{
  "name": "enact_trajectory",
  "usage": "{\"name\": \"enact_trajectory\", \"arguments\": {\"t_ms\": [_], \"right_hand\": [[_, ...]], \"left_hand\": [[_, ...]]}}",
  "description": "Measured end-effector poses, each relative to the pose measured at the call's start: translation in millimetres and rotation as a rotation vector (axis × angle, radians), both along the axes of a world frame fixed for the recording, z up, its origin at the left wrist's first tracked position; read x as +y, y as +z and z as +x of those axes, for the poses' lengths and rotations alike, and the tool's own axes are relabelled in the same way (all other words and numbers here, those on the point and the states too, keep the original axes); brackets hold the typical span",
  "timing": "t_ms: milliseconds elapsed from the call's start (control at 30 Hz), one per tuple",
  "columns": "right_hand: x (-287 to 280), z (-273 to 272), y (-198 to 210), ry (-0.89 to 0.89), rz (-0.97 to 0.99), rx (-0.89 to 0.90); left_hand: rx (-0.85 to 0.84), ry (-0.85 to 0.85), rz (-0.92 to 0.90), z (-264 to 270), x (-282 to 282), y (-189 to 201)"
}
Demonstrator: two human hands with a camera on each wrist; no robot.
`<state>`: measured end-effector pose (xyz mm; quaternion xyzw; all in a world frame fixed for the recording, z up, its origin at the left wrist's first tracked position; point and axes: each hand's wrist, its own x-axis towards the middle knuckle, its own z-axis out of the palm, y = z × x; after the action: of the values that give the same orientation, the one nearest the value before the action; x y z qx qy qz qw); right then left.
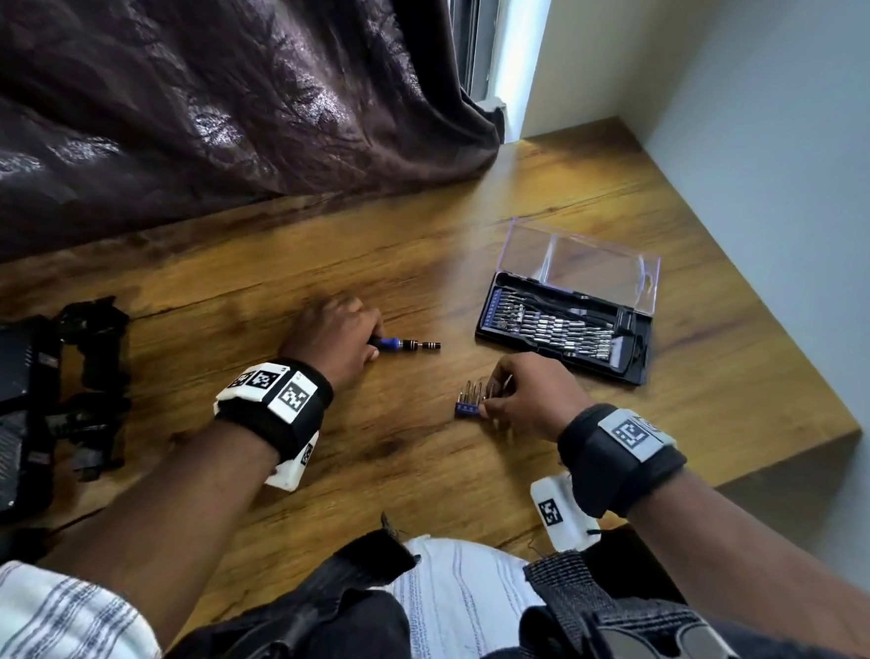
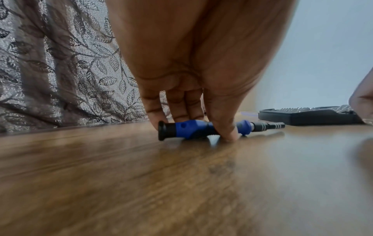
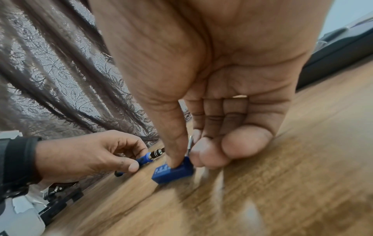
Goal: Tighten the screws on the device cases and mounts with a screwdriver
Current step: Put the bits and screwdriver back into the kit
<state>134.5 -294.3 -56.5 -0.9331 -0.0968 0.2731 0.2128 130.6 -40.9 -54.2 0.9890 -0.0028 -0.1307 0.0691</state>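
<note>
Left hand sits mid-frame in the head view, palm down, wrist low over the brown wood-grain tabletop, fingers and thumb curled round the blue-and-black screwdriver handle with a ringed black metal tip; tool lies flat on the wood, tip pointing toward frame right. Right hand is lower right of centre, knuckles up, thumb and fingers pinching a small blue plastic bit holder with steel bits standing up in it, holder touching the table. Left wrist view adds what the head view hides: thumb tip pressed to the wood in front of the handle, three fingers behind it, black end cap at left of the handle, empty socket end at right. Right wrist view shows the thumb down on top of the blue holder, one thin steel bit caught between thumb and curled fingers; left hand also seen there at lower left gripping the driver. Head view only: open black bit case with clear hinged lid at right of centre, well apart from both hands; black device cases and mounts stacked at left edge, untouched; dark patterned curtain across upper left.
</note>
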Motion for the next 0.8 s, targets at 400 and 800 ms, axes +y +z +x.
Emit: {"name": "enact_trajectory", "arguments": {"t_ms": [400, 800], "right_hand": [[-28, 5, 28, -0.119, 0.221, -0.184], [-87, 48, 45, -0.197, 0.201, -0.395]], "left_hand": [[-0.045, -0.036, -0.327, 12, -15, 33], [-0.106, -0.389, -0.399, 91, -109, 38]]}}
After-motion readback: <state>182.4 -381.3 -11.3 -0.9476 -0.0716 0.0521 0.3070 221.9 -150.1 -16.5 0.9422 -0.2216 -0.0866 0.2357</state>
